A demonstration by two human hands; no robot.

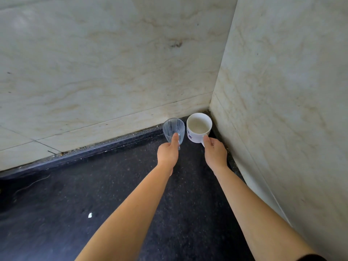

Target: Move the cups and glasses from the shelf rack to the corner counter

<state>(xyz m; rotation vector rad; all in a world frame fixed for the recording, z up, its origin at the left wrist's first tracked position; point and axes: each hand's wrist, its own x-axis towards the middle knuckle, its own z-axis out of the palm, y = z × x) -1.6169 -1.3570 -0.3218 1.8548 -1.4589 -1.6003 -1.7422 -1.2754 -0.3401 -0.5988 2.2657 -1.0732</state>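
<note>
Placing step, by the look of it. Your left hand (167, 153) grips the ribbed glass (173, 129); your right hand (215, 154) pinches the white mug (199, 128) by its handle, deep in the counter (94, 194) corner. Next: let go of both gently. Can't tell if the bases touch down; the mug's handle is hidden, and the shelf rack is out of view.

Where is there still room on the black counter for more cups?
The corner is crowded: the glass and white mug sit there, held by the left hand and right hand. The counter lies bare left of the glass, along the back wall.
</note>
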